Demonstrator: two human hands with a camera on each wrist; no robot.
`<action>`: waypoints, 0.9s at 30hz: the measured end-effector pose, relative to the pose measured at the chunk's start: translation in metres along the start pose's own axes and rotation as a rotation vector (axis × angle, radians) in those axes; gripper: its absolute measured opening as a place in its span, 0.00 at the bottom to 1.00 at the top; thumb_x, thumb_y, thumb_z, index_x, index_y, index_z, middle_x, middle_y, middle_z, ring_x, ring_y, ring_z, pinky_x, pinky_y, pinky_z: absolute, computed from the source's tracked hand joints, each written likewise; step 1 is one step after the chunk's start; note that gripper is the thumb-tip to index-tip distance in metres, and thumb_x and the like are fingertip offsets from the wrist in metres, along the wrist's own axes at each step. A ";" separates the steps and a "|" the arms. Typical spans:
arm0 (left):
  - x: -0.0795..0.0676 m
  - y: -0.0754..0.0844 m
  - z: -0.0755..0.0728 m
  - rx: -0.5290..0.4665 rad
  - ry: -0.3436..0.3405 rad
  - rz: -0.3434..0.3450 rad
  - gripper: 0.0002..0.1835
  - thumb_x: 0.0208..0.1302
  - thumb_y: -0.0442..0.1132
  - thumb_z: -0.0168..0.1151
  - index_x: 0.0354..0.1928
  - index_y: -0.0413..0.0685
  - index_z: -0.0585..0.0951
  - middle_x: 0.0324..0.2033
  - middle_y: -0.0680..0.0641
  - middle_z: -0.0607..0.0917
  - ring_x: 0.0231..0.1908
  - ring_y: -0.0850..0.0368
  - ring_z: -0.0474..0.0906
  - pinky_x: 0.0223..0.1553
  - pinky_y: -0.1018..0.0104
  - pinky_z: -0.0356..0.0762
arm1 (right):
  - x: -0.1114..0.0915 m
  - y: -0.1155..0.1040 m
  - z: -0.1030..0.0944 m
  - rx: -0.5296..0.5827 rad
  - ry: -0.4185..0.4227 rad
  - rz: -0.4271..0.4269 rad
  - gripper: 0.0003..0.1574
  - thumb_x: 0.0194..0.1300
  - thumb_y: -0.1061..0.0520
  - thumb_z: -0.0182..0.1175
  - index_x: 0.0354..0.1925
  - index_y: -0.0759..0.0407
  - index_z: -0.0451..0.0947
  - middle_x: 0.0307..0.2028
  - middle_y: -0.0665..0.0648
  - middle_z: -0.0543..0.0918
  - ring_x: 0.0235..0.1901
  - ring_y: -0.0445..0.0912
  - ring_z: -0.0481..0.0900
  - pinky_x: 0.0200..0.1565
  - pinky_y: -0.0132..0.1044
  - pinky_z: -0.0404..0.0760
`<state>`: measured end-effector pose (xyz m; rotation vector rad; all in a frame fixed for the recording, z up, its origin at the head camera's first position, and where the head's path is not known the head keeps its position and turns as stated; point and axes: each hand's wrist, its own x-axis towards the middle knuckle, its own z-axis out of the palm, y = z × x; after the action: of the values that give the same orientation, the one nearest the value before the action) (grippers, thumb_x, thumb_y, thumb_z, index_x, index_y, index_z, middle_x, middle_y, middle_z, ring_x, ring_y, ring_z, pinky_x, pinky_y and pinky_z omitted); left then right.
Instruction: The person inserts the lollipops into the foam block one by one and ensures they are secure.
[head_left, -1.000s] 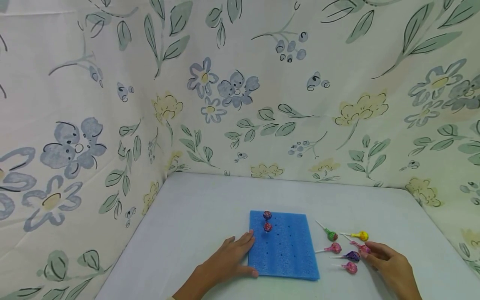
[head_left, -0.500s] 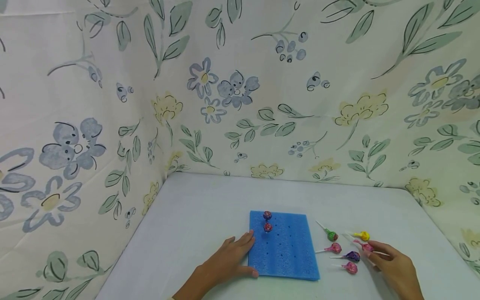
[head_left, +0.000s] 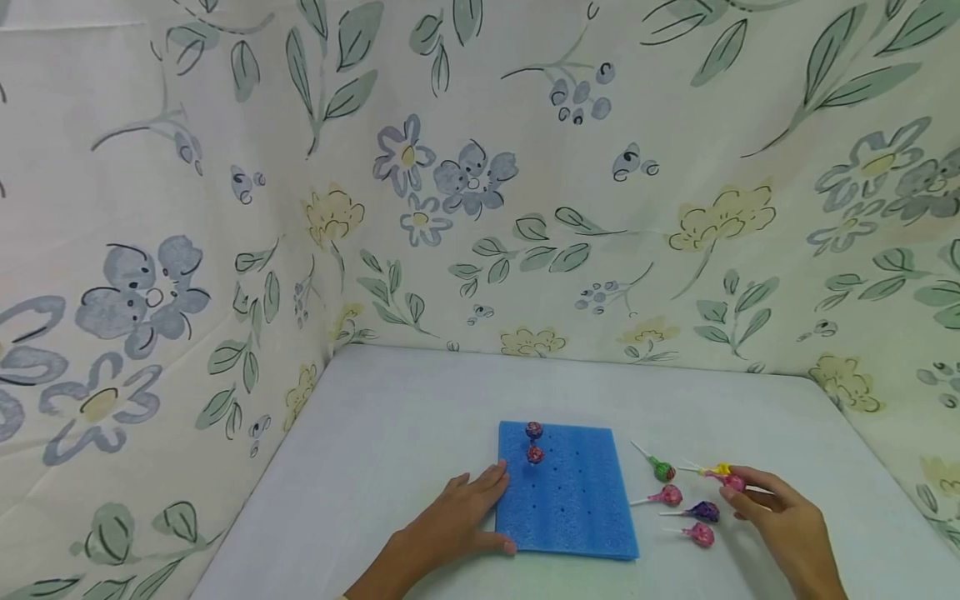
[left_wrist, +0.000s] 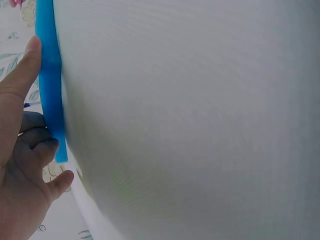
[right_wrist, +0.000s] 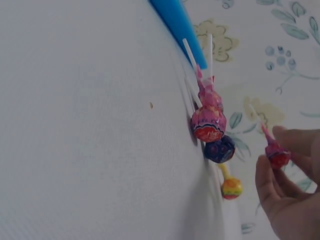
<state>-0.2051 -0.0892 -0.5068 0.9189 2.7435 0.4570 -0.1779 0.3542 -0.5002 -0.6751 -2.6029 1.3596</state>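
My right hand (head_left: pixel 780 517) pinches a pink lollipop (right_wrist: pixel 278 156) by its wrapped head, its white stick pointing away from the fingers. In the head view this lollipop overlaps a yellow one (head_left: pixel 723 468). My left hand (head_left: pixel 461 518) rests along the left edge of a blue foam board (head_left: pixel 577 525), thumb at its front corner and fingers straight against its side. Two dark red lollipops stand upright in the board near its back left, one (head_left: pixel 533 430) behind the other (head_left: pixel 535 454). Rows of small holes dot the rest of the foam.
Between the board and my right hand lie a green lollipop (head_left: pixel 663 471), a pink one (head_left: pixel 670 495), a purple one (head_left: pixel 705 512) and another pink one (head_left: pixel 701 534). All rest on a white table (head_left: pixel 420 400), with floral cloth (head_left: pixel 570 275) hanging behind and at the sides.
My right hand has lifted the pink lollipop slightly up from among the others, bringing it over the yellow one in the head view. My left hand and the board have stayed put.
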 end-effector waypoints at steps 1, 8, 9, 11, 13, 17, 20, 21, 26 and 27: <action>0.000 0.000 0.000 0.000 0.000 0.000 0.54 0.64 0.73 0.64 0.82 0.47 0.64 0.83 0.49 0.59 0.82 0.54 0.57 0.76 0.40 0.64 | -0.001 -0.002 0.001 -0.001 0.008 0.002 0.33 0.74 0.46 0.69 0.68 0.62 0.78 0.53 0.55 0.87 0.34 0.35 0.85 0.35 0.29 0.85; 0.000 0.000 -0.001 0.015 0.005 -0.001 0.54 0.63 0.73 0.64 0.82 0.48 0.65 0.83 0.49 0.59 0.82 0.53 0.57 0.75 0.40 0.65 | -0.005 -0.011 0.003 0.011 0.070 -0.013 0.35 0.72 0.44 0.71 0.69 0.59 0.78 0.43 0.35 0.84 0.34 0.25 0.79 0.35 0.27 0.83; 0.000 -0.001 -0.001 0.017 0.005 -0.002 0.54 0.63 0.73 0.64 0.82 0.48 0.65 0.83 0.49 0.59 0.82 0.54 0.57 0.75 0.40 0.65 | -0.005 -0.012 0.004 0.012 0.077 -0.017 0.34 0.72 0.45 0.71 0.69 0.59 0.78 0.43 0.35 0.83 0.35 0.23 0.77 0.35 0.25 0.82; 0.000 0.000 -0.001 0.018 0.005 -0.001 0.54 0.63 0.73 0.64 0.82 0.48 0.65 0.83 0.49 0.59 0.82 0.54 0.57 0.75 0.40 0.66 | -0.007 -0.014 0.006 0.023 0.083 -0.031 0.33 0.73 0.46 0.70 0.69 0.59 0.78 0.44 0.34 0.83 0.36 0.23 0.77 0.36 0.22 0.82; 0.000 0.000 -0.001 0.016 0.005 0.001 0.54 0.63 0.73 0.64 0.82 0.48 0.65 0.83 0.49 0.59 0.82 0.54 0.57 0.75 0.40 0.66 | -0.009 -0.015 0.008 0.031 0.088 -0.071 0.32 0.75 0.46 0.68 0.69 0.59 0.78 0.42 0.30 0.81 0.35 0.24 0.80 0.36 0.21 0.82; 0.000 -0.001 0.000 0.010 0.004 0.005 0.53 0.64 0.73 0.64 0.82 0.48 0.65 0.83 0.49 0.59 0.82 0.54 0.57 0.75 0.40 0.66 | -0.012 -0.015 0.013 0.110 0.069 -0.196 0.31 0.79 0.49 0.63 0.71 0.62 0.74 0.43 0.27 0.81 0.37 0.28 0.86 0.39 0.24 0.86; 0.000 -0.001 0.001 0.003 0.003 0.004 0.54 0.64 0.73 0.63 0.82 0.48 0.64 0.83 0.49 0.59 0.82 0.54 0.57 0.75 0.39 0.65 | -0.014 -0.015 0.016 0.206 0.041 -0.288 0.28 0.79 0.56 0.63 0.71 0.65 0.74 0.45 0.31 0.85 0.41 0.29 0.88 0.42 0.26 0.87; 0.000 -0.001 0.001 0.002 0.001 0.003 0.53 0.64 0.73 0.63 0.82 0.48 0.64 0.83 0.49 0.58 0.82 0.54 0.57 0.75 0.39 0.65 | -0.015 -0.015 0.017 0.225 0.041 -0.307 0.28 0.78 0.57 0.64 0.70 0.65 0.74 0.45 0.32 0.85 0.42 0.28 0.88 0.43 0.25 0.87; 0.000 -0.002 0.001 0.007 0.001 0.002 0.54 0.64 0.73 0.63 0.82 0.48 0.64 0.84 0.49 0.58 0.82 0.54 0.57 0.76 0.40 0.65 | -0.016 -0.019 0.020 0.299 0.057 -0.324 0.33 0.70 0.67 0.69 0.71 0.62 0.75 0.44 0.37 0.89 0.42 0.29 0.88 0.44 0.22 0.85; 0.000 -0.002 0.001 0.010 0.000 0.001 0.54 0.64 0.73 0.63 0.82 0.48 0.64 0.84 0.49 0.58 0.82 0.54 0.57 0.76 0.40 0.65 | -0.016 -0.020 0.021 0.291 0.068 -0.313 0.35 0.69 0.68 0.70 0.72 0.62 0.75 0.43 0.37 0.89 0.41 0.28 0.88 0.44 0.21 0.84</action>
<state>-0.2055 -0.0902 -0.5087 0.9234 2.7481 0.4443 -0.1769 0.3215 -0.4953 -0.2536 -2.2707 1.5336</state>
